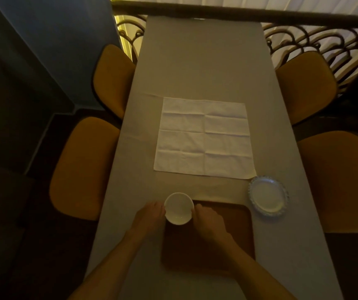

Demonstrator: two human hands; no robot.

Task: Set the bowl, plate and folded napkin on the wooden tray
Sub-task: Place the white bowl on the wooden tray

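Observation:
A small white bowl (179, 208) sits at the far left corner of the dark wooden tray (227, 234). My left hand (151, 215) cups its left side and my right hand (208, 219) its right side, both touching the rim. To the right of the tray, on the table, lies a white plate (267, 198) with a scalloped bluish rim. Farther away a white napkin (204, 137) is spread out flat and unfolded, with crease lines showing.
The long table (195, 61) carries a grey cloth. Two mustard-coloured chairs (82, 167) stand on the left and two more (338, 180) on the right. An ornate metal railing (314, 37) and a pale curtain close off the far end.

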